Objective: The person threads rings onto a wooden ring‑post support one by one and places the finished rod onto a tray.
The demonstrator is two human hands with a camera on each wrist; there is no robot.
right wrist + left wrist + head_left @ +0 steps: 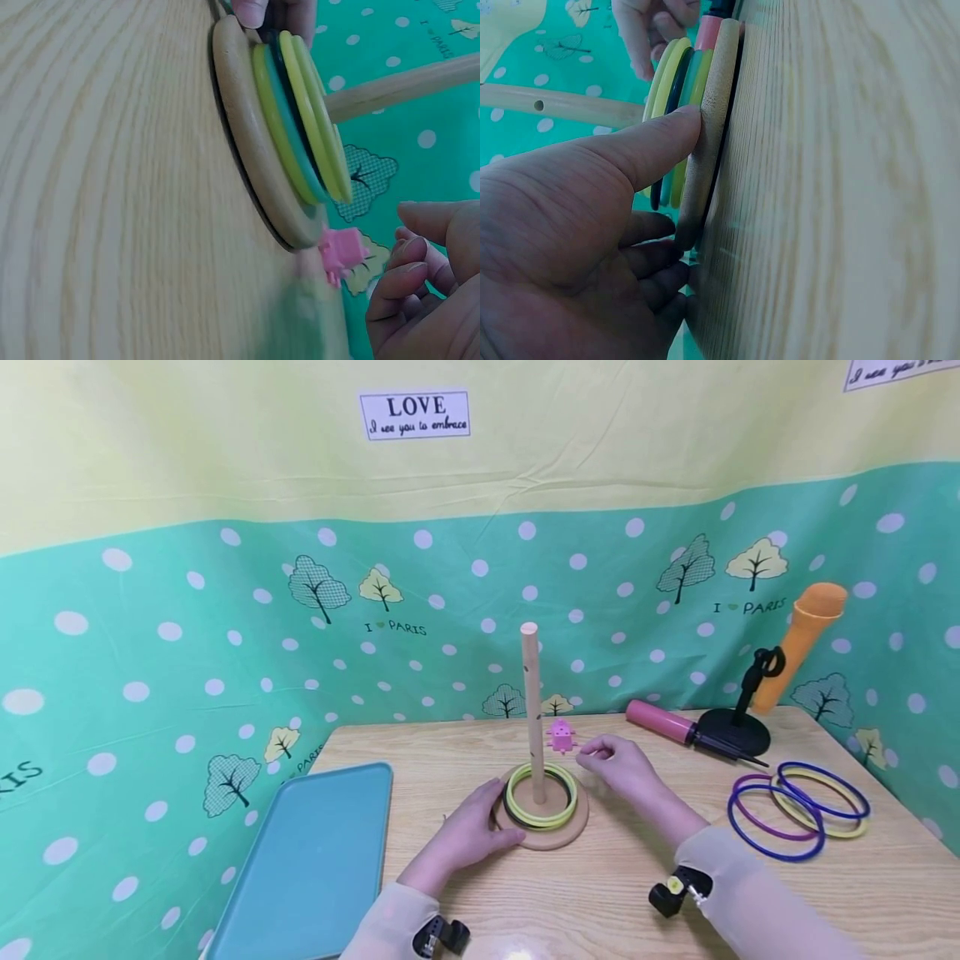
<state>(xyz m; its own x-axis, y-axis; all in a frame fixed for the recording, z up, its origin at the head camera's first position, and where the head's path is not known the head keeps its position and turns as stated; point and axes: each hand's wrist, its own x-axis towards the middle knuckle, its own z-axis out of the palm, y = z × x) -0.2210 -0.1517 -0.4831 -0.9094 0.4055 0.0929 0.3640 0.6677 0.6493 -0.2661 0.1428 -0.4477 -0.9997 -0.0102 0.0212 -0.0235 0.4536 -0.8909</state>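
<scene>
A wooden ring-toss stand (532, 710) stands upright on the table, its round base (549, 841) flat on the top. Several rings (573, 793), yellow-green, black and teal, lie stacked around the foot of the peg. My left hand (468, 835) grips the left side of the base, thumb at the front edge and fingers further back; in the left wrist view the thumb tip (682, 124) overlaps the rings and base rim. My right hand (618, 764) hovers right of the stand, fingers loosely curled and holding nothing, close to a small pink toy (561, 736) behind the base.
At right, several blue, purple and yellow rings (798, 858) overlap on the table. Behind them are a pink hand pump (660, 721) and an orange toy microphone (798, 643) on a black stand (738, 727). A teal tray (307, 852) lies at left. A patterned curtain (450, 568) hangs behind.
</scene>
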